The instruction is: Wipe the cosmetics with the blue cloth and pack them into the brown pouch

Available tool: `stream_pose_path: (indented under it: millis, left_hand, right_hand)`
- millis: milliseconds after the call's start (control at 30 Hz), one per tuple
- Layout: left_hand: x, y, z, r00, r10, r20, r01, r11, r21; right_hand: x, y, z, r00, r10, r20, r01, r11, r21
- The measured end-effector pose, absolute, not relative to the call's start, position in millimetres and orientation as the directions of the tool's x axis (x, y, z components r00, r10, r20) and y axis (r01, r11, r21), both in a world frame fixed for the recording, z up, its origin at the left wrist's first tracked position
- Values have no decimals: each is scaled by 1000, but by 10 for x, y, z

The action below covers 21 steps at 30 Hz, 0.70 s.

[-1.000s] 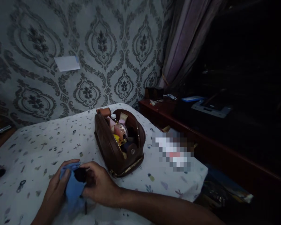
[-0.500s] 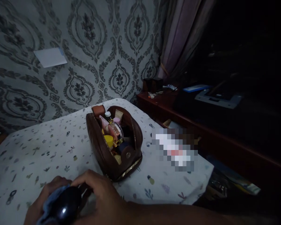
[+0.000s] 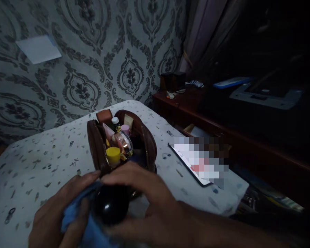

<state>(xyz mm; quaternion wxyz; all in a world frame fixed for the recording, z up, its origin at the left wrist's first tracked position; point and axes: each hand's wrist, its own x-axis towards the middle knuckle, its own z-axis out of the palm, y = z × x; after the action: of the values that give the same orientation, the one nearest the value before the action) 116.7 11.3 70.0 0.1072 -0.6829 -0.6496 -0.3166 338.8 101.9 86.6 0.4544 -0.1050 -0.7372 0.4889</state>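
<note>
My left hand (image 3: 55,206) is closed on a blue cloth (image 3: 90,229), which presses against the left side of a glossy black rounded object (image 3: 112,208). Fingers and thumb of my right hand (image 3: 152,196) curve around that object from the right; its exact kind I cannot make out. Just beyond both hands stands an open brown toiletry bag (image 3: 94,143), its front partly hidden by them. Inside it are a yellow-lidded container (image 3: 113,155), a clear jar with a pinkish band (image 3: 124,143), a pink tube (image 3: 108,131) and a white-capped bottle (image 3: 115,120).
The bag rests on a table with a white patterned cover (image 3: 54,155). To its right lies a phone or tablet (image 3: 188,165), its lit screen partly pixelated. A dark red desk (image 3: 181,103) adjoins at the right, and a patterned wall (image 3: 130,75) rises behind.
Both hands have moved up and right, bringing the black object and blue cloth in front of the bag. More of the cloth shows. The camera view has shifted slightly.
</note>
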Motion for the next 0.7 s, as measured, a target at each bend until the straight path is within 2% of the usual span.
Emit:
stream_pose_path:
  millis: [100,200,433,700]
  left_hand:
    - [1284,271,816,208,805,555,957,-286,57]
    - [1298,367,839,383,753,535,908,-414,-68]
    - [1308,298,805,319,818,478,941,-332,-60]
    - [1218,341,727,353,772,528,914,-406,-16]
  right_hand:
    - [3465,1169,979,-469,758,454,-227,394,-891]
    - [3483,1336,1037,-440,797,413,-170,378,-910]
    - [3479,1515,991,-539,770,341,2,406,-914]
    - [3493,1378,917,-588,753,295,66,408,-910]
